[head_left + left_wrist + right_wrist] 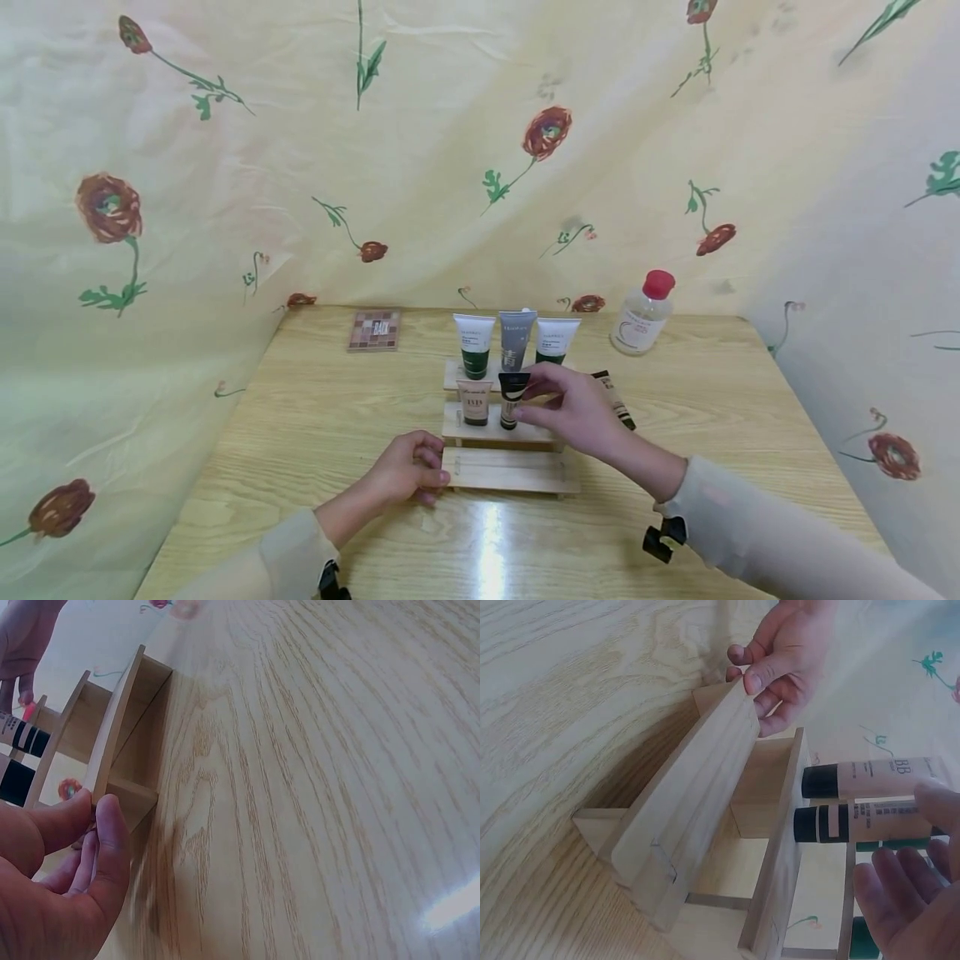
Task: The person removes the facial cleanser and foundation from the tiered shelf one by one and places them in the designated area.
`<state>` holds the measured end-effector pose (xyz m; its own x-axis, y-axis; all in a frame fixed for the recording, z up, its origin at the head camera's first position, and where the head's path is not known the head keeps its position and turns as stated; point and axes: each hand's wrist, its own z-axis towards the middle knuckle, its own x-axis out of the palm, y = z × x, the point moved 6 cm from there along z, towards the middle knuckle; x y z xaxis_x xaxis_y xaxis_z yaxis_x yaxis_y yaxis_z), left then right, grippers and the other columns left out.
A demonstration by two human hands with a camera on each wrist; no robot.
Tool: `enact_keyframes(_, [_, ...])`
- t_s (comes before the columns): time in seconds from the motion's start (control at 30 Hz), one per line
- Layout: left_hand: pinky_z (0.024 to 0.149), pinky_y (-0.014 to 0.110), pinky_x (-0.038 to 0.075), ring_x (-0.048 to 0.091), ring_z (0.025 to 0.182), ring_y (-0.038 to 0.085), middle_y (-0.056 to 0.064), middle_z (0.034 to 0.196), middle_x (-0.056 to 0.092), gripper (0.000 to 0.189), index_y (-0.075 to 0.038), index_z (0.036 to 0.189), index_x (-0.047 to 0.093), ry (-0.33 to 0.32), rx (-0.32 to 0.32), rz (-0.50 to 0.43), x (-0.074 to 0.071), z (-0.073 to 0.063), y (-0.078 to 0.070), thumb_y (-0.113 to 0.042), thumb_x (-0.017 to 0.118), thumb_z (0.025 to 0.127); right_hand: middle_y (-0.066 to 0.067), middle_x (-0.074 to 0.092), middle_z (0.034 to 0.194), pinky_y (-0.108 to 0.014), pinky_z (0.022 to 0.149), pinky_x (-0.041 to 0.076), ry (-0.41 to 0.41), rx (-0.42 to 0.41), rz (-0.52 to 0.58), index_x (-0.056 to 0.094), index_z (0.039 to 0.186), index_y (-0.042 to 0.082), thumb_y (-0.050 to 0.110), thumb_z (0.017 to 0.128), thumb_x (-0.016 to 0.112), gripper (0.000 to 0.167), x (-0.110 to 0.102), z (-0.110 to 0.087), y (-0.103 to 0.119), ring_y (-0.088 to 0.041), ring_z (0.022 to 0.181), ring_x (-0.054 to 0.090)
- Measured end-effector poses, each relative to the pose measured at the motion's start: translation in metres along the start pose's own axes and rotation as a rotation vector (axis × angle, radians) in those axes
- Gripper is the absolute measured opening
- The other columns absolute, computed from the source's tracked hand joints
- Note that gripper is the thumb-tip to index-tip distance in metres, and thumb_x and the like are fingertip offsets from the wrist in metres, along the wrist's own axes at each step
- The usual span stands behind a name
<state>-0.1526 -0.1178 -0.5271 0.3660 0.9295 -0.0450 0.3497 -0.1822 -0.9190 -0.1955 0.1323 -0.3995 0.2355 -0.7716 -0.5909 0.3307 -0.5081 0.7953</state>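
A three-tier wooden rack (pixel 510 473) stands on the table. My left hand (pixel 401 473) holds the left end of its lowest step; in the left wrist view thumb and index finger pinch the corner of the board (pixel 112 742). On the middle step stands a slim tube with black and beige bands (pixel 508 415), base down. My right hand (pixel 576 410) has thumb and fingers about this tube from the right. Left of it is a pinkish BB tube (pixel 475 403). Behind, the top step bears a grey tube (pixel 516 337) between two white-and-green tubes (pixel 474 337).
A clear bottle with a red cap (pixel 642 317) stands at the back right. A dark, gold-striped slim item (pixel 617 402) lies right of the rack, partly behind my right hand. A flat checkered palette (pixel 374 331) lies at the back left. Flowered cloth (pixel 420 150) hangs behind the table.
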Motion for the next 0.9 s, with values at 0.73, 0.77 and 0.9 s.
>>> enact_keyframes(0.73, [0.063, 0.037, 0.067, 0.069, 0.075, 0.022, 0.014, 0.1, 0.06, 0.046, 0.008, 0.127, 0.05, 0.014, -0.002, -0.016, 0.0009, -0.0006, 0.0005, 0.006, 0.076, 0.088, 0.006, 0.076, 0.103, -0.027, 0.074, 0.063, -0.052, 0.005, 0.034, 0.071, 0.108, 0.021, 0.02, 0.085, 0.086, 0.028, 0.0093, 0.003, 0.0005, -0.014, 0.096, 0.072])
enact_keyframes(0.77, [0.064, 0.037, 0.067, 0.069, 0.075, 0.022, 0.014, 0.1, 0.06, 0.046, 0.008, 0.127, 0.05, 0.015, -0.003, -0.017, 0.001, -0.0007, 0.0004, 0.006, 0.075, 0.088, 0.005, 0.076, 0.103, -0.027, 0.074, 0.063, -0.049, 0.005, 0.044, 0.071, 0.108, 0.02, 0.02, 0.085, 0.086, 0.028, 0.009, 0.0028, 0.001, -0.014, 0.096, 0.072])
enact_keyframes(0.9, [0.064, 0.038, 0.067, 0.069, 0.076, 0.023, 0.014, 0.101, 0.059, 0.046, 0.008, 0.127, 0.05, 0.017, -0.005, -0.019, 0.001, -0.0009, 0.0004, 0.006, 0.075, 0.089, 0.002, 0.076, 0.104, -0.028, 0.074, 0.064, -0.052, 0.003, 0.074, 0.072, 0.108, 0.019, 0.023, 0.087, 0.085, 0.025, 0.0049, 0.001, 0.0039, -0.015, 0.095, 0.072])
